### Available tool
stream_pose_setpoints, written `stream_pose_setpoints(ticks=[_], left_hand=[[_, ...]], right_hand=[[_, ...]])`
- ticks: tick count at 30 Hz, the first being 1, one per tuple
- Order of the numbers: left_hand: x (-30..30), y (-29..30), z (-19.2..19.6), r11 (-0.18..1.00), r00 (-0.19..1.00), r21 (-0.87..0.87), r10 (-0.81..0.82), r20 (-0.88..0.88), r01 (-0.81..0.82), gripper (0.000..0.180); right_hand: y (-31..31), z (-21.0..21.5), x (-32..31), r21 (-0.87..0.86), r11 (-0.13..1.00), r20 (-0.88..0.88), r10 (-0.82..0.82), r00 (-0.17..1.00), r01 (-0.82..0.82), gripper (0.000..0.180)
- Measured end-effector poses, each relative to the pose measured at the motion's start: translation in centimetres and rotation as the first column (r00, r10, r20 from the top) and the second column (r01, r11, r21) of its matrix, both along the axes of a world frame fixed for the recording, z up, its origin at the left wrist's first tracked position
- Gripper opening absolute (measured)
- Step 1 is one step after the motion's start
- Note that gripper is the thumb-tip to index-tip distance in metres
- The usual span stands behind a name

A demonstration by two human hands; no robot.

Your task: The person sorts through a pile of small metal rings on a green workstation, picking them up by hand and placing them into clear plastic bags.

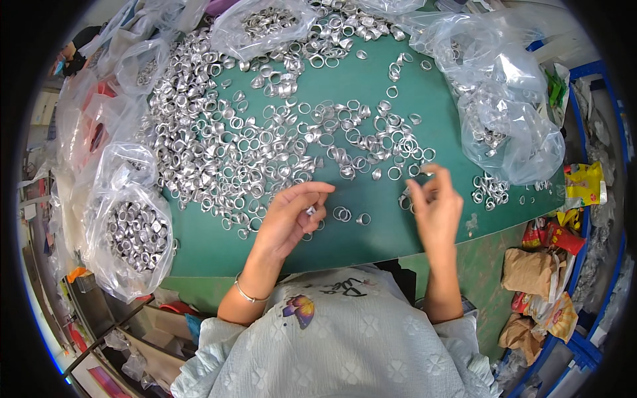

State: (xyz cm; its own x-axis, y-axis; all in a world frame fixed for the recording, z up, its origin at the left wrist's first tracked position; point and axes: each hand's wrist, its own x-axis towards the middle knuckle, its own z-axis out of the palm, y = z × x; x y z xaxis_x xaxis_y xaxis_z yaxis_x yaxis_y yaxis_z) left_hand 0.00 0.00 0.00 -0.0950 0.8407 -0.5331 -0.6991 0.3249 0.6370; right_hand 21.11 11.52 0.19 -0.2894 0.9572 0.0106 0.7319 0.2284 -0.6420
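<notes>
Silver-coloured metal rings [245, 142] lie spread in a thick heap over the green table [378, 245]. My left hand [292, 219] is over the near part of the table, its index finger stretched to the right. The other fingers curl around a small silver ring [310, 211], mostly hidden in the palm. To its right lie a few loose rings [342, 213]. My right hand [438, 209] hovers at the right end of the spread, thumb and index finger bent but apart. Rings [404, 199] show beside its thumb, partly covered.
Clear plastic bags of rings stand at the left [136, 232], at the back [265, 26] and at the right [497, 113]. A small ring pile [490, 191] lies near the right edge. Blue-framed shelving [584, 351] with packets and paper bags stands beyond.
</notes>
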Motion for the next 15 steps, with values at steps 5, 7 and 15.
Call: stream_pose_setpoints(ticks=[5, 7, 15], left_hand=[[1.0, 0.5, -0.4, 0.996, 0.973, 0.057, -0.072, 0.220, 0.061, 0.020], [1.0, 0.7, -0.4, 0.987, 0.954, 0.083, -0.158, 0.253, 0.141, 0.022], [4.1, 1.5, 0.9, 0.976, 0.979, 0.153, -0.134, -0.153, 0.158, 0.028]], right_hand=[[3.3, -2.4, 2.9, 0.264, 0.956, 0.079, 0.109, 0.991, -0.127, 0.019], [3.6, -3.5, 3.0, 0.291, 0.950, -0.113, 0.147, 0.983, -0.109, 0.017], [-1.0, -1.8, 1.0, -0.487, 0.388, -0.775, -0.605, 0.183, -0.783, 0.019]])
